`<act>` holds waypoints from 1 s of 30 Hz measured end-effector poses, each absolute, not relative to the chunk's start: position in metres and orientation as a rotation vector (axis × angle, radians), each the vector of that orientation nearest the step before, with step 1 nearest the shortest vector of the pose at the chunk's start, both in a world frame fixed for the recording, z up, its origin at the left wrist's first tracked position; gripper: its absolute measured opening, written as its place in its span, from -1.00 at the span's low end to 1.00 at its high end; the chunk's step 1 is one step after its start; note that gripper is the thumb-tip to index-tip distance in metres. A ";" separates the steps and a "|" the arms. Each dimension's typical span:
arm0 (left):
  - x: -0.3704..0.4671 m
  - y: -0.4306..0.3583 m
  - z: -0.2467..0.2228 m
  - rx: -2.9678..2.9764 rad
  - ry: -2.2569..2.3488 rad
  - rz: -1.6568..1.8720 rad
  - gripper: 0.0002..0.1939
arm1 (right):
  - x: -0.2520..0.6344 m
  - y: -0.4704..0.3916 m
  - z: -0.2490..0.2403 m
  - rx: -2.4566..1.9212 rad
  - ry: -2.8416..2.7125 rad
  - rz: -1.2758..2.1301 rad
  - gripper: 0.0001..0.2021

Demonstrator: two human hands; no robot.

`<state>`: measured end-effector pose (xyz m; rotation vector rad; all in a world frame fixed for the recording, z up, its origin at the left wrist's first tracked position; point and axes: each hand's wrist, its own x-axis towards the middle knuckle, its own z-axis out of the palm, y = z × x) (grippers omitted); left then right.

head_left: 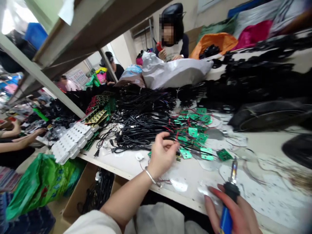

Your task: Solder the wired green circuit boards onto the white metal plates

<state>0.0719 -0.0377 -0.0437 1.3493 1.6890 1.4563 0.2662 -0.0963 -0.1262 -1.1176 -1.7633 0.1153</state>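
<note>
My left hand [162, 155] is over the table at the near edge of a pile of black cables [136, 130]. Its fingers are curled towards the thumb, close to thin red wires; what they pinch, if anything, is too small to make out. Several green circuit boards [186, 153] lie just right of it, some joined to red wires and black cables. In my right hand [234, 208] is a soldering iron [227, 208] with a blue handle, its metal tip pointing up and away, near a darker green board [224, 155].
Stacked white panels [73, 139] and yellow boards [97, 117] stand left. A cardboard box [80, 191] of cables and a green bag [44, 185] are below the table edge. A shelf beam [80, 35] crosses overhead. A co-worker [172, 35] sits opposite; another person's arms [21, 139] reach in left.
</note>
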 end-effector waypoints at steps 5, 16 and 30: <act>0.058 -0.062 -0.027 1.503 1.646 1.288 -0.74 | 0.260 -0.100 -0.118 -1.078 -1.827 0.018 -0.83; 0.069 -0.087 -0.054 2.544 1.699 0.501 -0.78 | 0.260 -0.090 -0.106 -0.961 -1.866 0.544 -0.68; 0.075 -0.075 -0.058 2.449 1.532 0.483 -0.78 | 0.269 -0.094 -0.097 -0.896 -1.645 0.452 -0.67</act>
